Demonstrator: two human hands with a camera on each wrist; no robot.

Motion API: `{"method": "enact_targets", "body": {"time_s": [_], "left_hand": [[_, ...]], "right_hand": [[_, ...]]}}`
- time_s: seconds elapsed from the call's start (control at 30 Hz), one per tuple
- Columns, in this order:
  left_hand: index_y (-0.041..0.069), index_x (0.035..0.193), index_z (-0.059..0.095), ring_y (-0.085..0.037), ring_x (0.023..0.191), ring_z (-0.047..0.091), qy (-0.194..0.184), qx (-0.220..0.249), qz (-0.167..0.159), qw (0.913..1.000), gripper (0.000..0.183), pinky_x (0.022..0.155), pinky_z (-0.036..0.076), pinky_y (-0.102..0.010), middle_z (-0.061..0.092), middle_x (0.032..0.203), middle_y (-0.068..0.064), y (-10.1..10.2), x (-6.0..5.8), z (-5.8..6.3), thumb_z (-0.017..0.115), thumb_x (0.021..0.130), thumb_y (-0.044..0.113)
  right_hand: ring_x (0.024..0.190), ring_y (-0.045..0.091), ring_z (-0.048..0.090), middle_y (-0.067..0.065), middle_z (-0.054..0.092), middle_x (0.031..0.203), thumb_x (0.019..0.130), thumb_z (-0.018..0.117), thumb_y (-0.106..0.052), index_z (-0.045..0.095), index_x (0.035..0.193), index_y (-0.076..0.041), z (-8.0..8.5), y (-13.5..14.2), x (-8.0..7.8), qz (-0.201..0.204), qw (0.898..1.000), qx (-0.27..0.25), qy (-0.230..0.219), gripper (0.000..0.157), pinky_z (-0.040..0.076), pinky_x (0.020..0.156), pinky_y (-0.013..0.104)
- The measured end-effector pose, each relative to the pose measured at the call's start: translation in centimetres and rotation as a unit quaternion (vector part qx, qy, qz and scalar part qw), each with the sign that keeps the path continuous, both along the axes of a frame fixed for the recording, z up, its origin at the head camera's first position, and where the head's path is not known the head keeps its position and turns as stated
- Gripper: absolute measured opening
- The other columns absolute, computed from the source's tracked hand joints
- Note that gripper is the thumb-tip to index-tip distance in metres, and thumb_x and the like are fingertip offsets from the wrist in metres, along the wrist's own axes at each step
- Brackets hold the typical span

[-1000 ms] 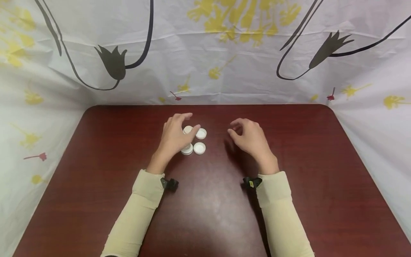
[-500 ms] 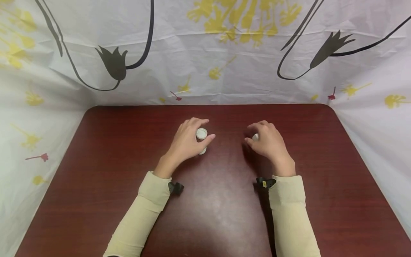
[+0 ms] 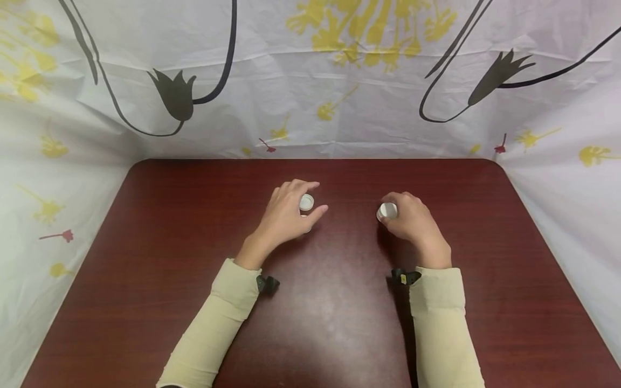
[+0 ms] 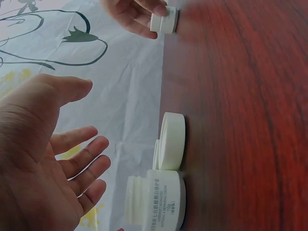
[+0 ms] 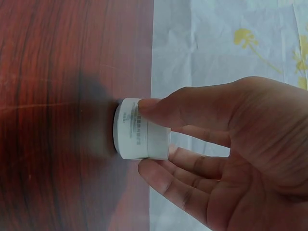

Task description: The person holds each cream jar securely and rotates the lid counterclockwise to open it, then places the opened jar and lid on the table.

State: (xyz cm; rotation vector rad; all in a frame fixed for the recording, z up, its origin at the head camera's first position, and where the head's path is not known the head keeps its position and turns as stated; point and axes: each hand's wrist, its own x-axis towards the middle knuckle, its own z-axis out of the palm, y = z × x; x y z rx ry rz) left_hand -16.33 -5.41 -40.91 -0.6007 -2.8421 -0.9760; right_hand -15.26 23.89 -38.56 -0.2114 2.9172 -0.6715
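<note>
Looks like grained wood on the table (image 3: 335,323), smooth and glossy toward the near edge. Reads as smooth plastic on the right jar (image 5: 129,130), left jar (image 4: 166,199) and lid (image 4: 174,142) short of the far edge, ridged at the left jar's neck. Looks like matt cloth on the sleeves (image 3: 208,323), thin creased cloth or plastic on the curtain (image 3: 383,124) behind the far edge.

On the surface (image 3: 335,323), a jar (image 4: 166,202) is standing at nine o'clock beside the near lid (image 4: 174,141); a far lid (image 3: 306,202) is lying at its twelve. The left grip (image 3: 287,213) is hovering near them; at three o'clock, the right grip (image 3: 412,220) is holding a second jar (image 5: 139,132). A sheet (image 3: 271,91) is hanging behind.
</note>
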Motion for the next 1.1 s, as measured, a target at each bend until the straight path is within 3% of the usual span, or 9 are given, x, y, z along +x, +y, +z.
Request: {"method": "enact_targets", "body": {"time_s": [0.33, 0.63, 1.1], "left_hand": [[0.015, 0.145, 0.064, -0.029, 0.134, 0.056, 0.000, -0.001, -0.004, 1.0000, 0.057, 0.110, 0.043, -0.046, 0.065, 0.141, -0.006, 0.1, 0.0, -0.1, 0.071, 0.097, 0.045], [0.013, 0.144, 0.064, -0.032, 0.133, 0.058, 0.004, -0.002, -0.016, 0.9999, 0.053, 0.109, 0.044, -0.047, 0.067, 0.139, -0.007, 0.1, 0.0, 0.1, 0.074, 0.097, 0.036], [0.016, 0.147, 0.062, -0.029, 0.136, 0.058, -0.002, -0.010, -0.027, 0.9996, 0.066, 0.110, 0.042, -0.046, 0.068, 0.143, -0.003, 0.1, 0.1, 0.4, 0.078, 0.093, 0.049]], "right_hand": [[0.107, 0.044, 0.068, 0.028, 0.072, 0.123, 0.093, 0.074, -0.017, 0.068, 0.129, 0.005, -0.1, -0.6, -0.4, 0.002, 1.000, -0.013, 0.014, 0.043, 0.053, 0.090, 0.057], [0.101, 0.032, 0.077, 0.019, 0.079, 0.110, 0.092, 0.078, -0.022, 0.072, 0.121, 0.000, -0.1, -3.1, -0.6, 0.003, 0.994, -0.100, 0.032, 0.036, 0.059, 0.090, 0.049], [0.089, 0.023, 0.078, 0.011, 0.080, 0.099, 0.092, 0.082, -0.036, 0.075, 0.110, -0.005, -0.2, -7.8, -0.9, 0.015, 0.985, -0.166, 0.041, 0.037, 0.062, 0.080, 0.040]]}}
